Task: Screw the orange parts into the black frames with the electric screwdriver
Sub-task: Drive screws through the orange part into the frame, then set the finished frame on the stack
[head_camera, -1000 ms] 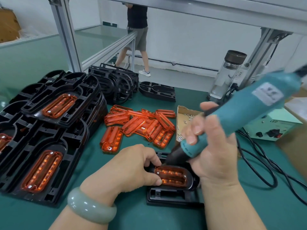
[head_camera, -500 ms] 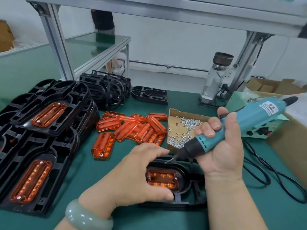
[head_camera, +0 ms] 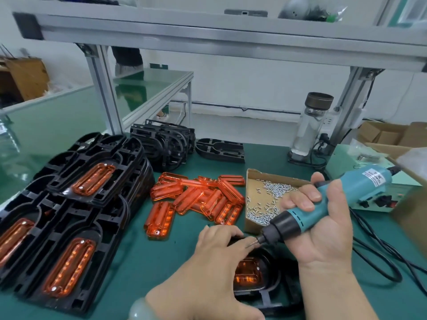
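The right grip (head_camera: pixel 323 234) curls tightly round the teal electric screwdriver (head_camera: pixel 355 188); the left grip (head_camera: pixel 215 257), laid nearly flat, presses the black plastic frame (head_camera: pixel 273 288).

Bright, even light; blurred, warped edges

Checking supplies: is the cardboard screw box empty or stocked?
Stocked: many small silver screws lie scattered across the floor of the open cardboard box, thickest along its near left side.
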{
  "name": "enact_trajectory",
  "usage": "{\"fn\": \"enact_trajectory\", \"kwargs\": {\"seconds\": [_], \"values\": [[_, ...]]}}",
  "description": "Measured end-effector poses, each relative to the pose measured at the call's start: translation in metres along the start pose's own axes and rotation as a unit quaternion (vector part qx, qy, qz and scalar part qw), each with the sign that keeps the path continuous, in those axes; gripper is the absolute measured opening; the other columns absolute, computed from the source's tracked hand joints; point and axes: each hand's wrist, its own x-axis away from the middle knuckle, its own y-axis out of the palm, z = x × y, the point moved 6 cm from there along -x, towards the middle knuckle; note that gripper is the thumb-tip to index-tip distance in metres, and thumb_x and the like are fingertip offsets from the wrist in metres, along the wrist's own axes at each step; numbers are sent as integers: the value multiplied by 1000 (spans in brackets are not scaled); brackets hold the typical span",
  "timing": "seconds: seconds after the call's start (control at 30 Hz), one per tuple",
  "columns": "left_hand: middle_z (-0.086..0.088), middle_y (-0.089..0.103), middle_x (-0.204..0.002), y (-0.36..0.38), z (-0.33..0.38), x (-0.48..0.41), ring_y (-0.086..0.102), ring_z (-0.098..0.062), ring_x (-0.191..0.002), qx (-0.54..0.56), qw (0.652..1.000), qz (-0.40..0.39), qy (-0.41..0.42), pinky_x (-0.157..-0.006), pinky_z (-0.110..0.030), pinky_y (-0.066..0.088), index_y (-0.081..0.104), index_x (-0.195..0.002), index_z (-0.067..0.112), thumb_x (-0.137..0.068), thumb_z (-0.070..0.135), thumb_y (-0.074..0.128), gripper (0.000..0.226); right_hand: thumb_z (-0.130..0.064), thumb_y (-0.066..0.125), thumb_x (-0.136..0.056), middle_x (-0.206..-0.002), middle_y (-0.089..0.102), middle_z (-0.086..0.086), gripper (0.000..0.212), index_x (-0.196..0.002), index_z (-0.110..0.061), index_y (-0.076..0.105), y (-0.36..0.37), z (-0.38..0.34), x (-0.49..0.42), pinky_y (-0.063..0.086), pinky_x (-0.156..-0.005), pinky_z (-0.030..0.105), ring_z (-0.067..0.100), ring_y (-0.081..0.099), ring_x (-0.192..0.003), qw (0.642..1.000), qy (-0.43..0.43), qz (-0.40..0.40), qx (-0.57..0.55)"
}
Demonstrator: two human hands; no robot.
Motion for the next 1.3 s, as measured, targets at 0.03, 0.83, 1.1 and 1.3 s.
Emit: {"fn": "enact_trajectory", "kwargs": {"seconds": [0.03,0.83,1.1,1.3], "values": [[24,20,-126,-2,0,1,13,0,-129,12,1000,6,-8,-114,-36,23,28,-134,49,-59,64,74,90,-40,62,-84,-62,45,-13,21,-94,-22,58,0,0,0,45,-56,17,0,44,-48,1000,4,-3,-4],[-21,44,-132,-207,-105,63,34,-43,-122,-161,820,362,-413,-103,-55,28,39,-137,29,-58,67,72,94,-34,53,-84,-57,40,-9,18,-90,-18,56,9,25,8,44,-47,18,3,40,-42,995,85,39,27],[-20,42,-137,-189,-129,66,36,-45,-123,-129,816,317,-465,-104,-54,27,36,-141,30,-63,70,65,93,-34,54,-83,-58,40,-8,18,-90,-17,57,7,29,7,44,-46,19,4,40,-41,993,96,47,42],[-14,31,-148,-180,-133,64,28,-42,-133,-121,828,295,-462,-108,-56,22,29,-144,30,-66,70,62,93,-34,56,-81,-58,40,-8,19,-91,-17,57,6,30,7,45,-45,20,5,41,-41,993,101,52,40]]}}
